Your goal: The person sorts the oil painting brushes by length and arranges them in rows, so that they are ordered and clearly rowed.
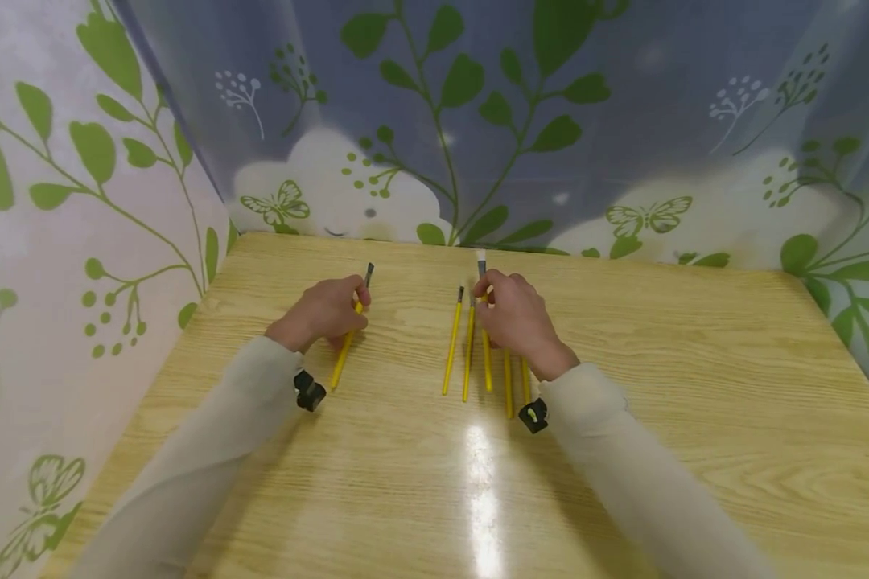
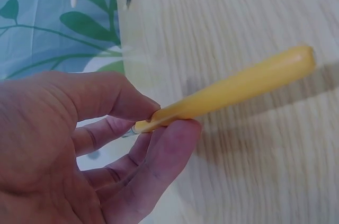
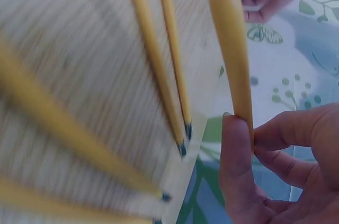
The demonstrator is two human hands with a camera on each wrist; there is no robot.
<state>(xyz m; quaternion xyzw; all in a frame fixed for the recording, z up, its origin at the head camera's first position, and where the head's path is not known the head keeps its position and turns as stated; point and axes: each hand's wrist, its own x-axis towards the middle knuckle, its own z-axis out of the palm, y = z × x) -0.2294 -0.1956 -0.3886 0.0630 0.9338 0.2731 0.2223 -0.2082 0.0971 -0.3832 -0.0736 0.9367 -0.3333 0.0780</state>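
My left hand (image 1: 326,312) pinches a paintbrush (image 1: 343,359) near its ferrule, its dark bristles pointing away from me. In the left wrist view thumb and fingertips meet on the yellow handle (image 2: 233,90), whose thick end points right, raised over the table. Farther right, my right hand (image 1: 521,318) pinches a white-bristled paintbrush (image 1: 488,366) between thumb and fingers. Its yellow handle (image 3: 233,44) stands out from the fingertips in the right wrist view. Two thinner brushes lie just left of this hand, the outer one (image 1: 452,346) with dark bristles.
Two more yellow-handled brushes, one of them (image 1: 508,386) thicker, lie partly hidden beneath my right hand and wrist. The wood-grain table (image 1: 376,482) ends at a leaf-patterned cloth backdrop (image 1: 442,161) behind and at the left. Glare lies on the table's near middle.
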